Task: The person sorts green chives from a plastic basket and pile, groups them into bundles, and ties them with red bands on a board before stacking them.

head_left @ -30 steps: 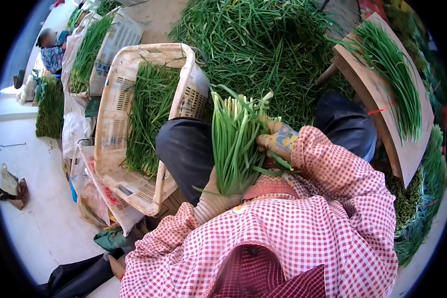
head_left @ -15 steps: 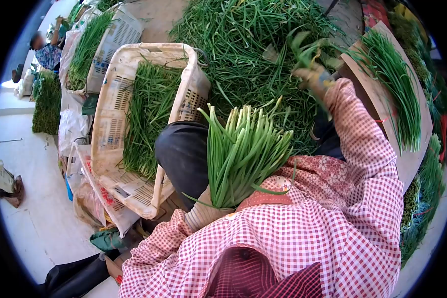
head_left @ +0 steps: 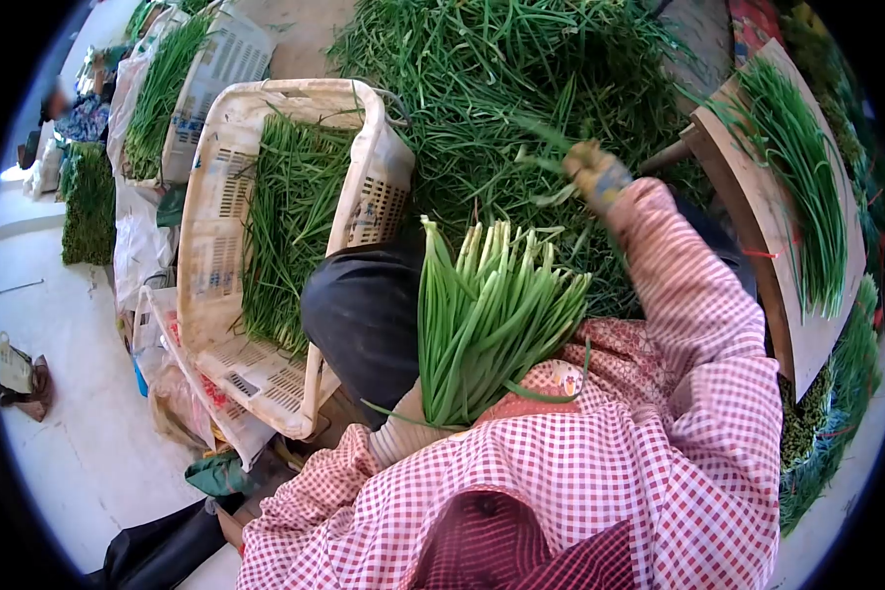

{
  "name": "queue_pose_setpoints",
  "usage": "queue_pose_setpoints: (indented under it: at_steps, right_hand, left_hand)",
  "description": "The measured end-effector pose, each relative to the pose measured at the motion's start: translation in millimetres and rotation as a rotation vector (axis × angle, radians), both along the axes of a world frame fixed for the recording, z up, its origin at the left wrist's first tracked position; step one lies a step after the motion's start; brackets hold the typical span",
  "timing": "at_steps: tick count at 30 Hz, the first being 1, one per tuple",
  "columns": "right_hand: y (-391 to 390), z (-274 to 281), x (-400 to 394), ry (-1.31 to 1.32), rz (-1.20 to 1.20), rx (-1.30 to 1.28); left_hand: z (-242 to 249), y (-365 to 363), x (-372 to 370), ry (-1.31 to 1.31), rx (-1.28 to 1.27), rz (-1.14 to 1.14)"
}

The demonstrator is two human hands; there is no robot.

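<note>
Greens lay everywhere: the loose heap of stalks (head_left: 501, 88) filled the ground ahead of the person, far larger than anything else in view. Beside the left knee stood a pale plastic crate (head_left: 228, 246) lined with sorted stalks, and on the right a wooden board (head_left: 806, 315) carried another neat row. A second crate and another person sat well off at the far left.

Smaller, and close to the chest, was the bundle (head_left: 482, 315), upright and fanned at the top. The left hand (head_left: 403, 433), gloved, was clamped round its base, fingers closed tight on the stems. The right hand (head_left: 592, 175), also gloved, reached out over the heap, its fingers pinched together on a few loose stalks.

To my eye, doing this well would mean drawing those few stalks clear of the tangle without snapping them, laying them in with cut ends level against the bundle, and keeping the lower grip firm so nothing slid out of the fan.
</note>
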State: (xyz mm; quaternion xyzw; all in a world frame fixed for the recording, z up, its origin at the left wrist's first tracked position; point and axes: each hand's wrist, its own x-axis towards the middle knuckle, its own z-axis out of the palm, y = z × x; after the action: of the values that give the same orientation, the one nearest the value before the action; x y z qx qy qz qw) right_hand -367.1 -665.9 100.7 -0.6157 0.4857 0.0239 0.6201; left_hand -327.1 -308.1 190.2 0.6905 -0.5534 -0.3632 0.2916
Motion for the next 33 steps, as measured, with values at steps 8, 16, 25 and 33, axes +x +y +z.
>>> queue_pose_setpoints:
  at_steps: [8,16,25,33]
  right_hand:
    - [37.9,70.2,10.0,-0.147,1.237,-0.287]
    - [-16.5,-19.9,24.5,0.059,0.116,0.276]
    - [64.7,-24.7,51.2,-0.423,0.283,1.062]
    - [-0.1,36.3,61.4,-0.221,-0.301,0.451]
  left_hand:
    - [1.4,0.0,3.4,0.106,0.045,0.040]
    - [-1.5,-2.7,5.7,0.184,0.071,0.065]
    - [-1.2,0.5,10.1,0.282,0.122,0.110]
    - [-5.5,-5.8,9.6,0.435,0.118,0.181]
